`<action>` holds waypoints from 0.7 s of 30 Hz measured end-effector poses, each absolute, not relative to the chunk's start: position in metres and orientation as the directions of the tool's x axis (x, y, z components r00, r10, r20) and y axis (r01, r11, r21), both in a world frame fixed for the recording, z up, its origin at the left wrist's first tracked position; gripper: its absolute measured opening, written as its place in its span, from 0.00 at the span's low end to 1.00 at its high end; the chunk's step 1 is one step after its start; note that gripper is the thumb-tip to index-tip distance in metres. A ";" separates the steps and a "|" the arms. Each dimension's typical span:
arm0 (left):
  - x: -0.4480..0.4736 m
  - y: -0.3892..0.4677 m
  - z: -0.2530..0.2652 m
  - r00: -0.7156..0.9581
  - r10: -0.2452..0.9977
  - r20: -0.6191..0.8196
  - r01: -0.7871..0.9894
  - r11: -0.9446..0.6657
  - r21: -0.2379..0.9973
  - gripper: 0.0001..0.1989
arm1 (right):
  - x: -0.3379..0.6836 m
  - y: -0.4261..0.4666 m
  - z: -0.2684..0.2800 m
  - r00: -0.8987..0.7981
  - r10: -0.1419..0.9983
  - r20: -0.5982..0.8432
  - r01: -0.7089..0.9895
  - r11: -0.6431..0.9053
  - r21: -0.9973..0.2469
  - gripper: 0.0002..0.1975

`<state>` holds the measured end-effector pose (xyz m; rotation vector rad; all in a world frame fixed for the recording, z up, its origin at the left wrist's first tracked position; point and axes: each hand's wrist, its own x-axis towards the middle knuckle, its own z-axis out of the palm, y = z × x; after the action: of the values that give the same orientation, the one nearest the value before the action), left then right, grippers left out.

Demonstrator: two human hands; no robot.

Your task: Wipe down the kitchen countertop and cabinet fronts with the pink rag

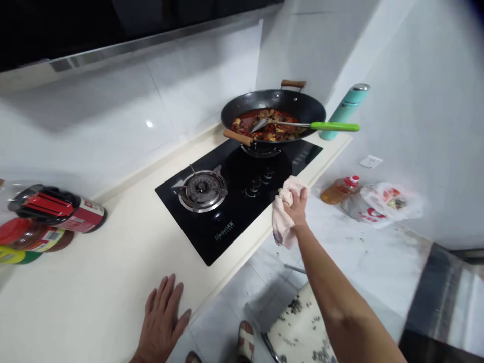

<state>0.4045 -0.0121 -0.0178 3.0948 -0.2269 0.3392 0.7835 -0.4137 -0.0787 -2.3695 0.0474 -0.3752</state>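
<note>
A loose fold of pink cloth [284, 224] could snag the control knobs [252, 190] of the glass gas cooktop [196, 241], or a carelessly raised forearm [336, 285] could knock the green-handled spatula [335, 126] jutting from the wok [242, 105] over the cooktop's right burner — spilling red sauce. Whether that burner is lit is hard to tell. The right hand [297, 205], arm outstretched, bunches the cloth in its fingers at the cooktop's front edge, one end hanging down. The left hand [162, 316] lies palm down on the countertop [113, 287], left of the cooktop — fingers extended, slightly spread, gripping nothing.
</note>
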 end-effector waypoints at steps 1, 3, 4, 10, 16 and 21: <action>0.405 -0.012 -0.018 0.967 -0.136 0.215 -0.143 -0.990 0.016 0.33 | 0.775 -0.404 -0.076 0.956 -0.226 0.187 -0.015 -0.675 -0.737 0.33; 0.405 -0.013 -0.017 0.971 -0.125 0.205 -0.136 -0.990 0.038 0.31 | 0.746 -0.376 -0.074 0.941 -0.320 0.107 -0.112 -0.595 -0.796 0.36; 0.405 -0.014 -0.017 0.973 -0.121 0.197 -0.133 -0.990 0.049 0.31 | 0.726 -0.359 -0.073 0.936 -0.341 0.092 -0.132 -0.580 -0.804 0.37; 0.404 -0.010 -0.021 0.974 -0.116 0.195 -0.139 -0.985 0.104 0.30 | 0.551 -0.218 -0.074 0.928 -0.372 0.018 -0.154 -0.426 -0.892 0.35; 0.402 0.002 -0.030 0.958 -0.136 0.254 -0.196 -0.953 0.230 0.23 | 0.415 -0.117 -0.086 0.958 -0.277 -0.068 -0.096 -0.089 -0.991 0.35; 0.344 -0.015 -0.035 0.958 0.023 0.285 -0.157 -0.791 0.591 0.21 | 0.381 -0.133 -0.062 0.960 -0.160 -0.228 -0.267 -0.300 -0.916 0.31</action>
<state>0.3439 -0.0155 -0.0351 2.4590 -0.0934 0.3682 0.3811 -0.1334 -0.0619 -1.8836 0.3110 0.1083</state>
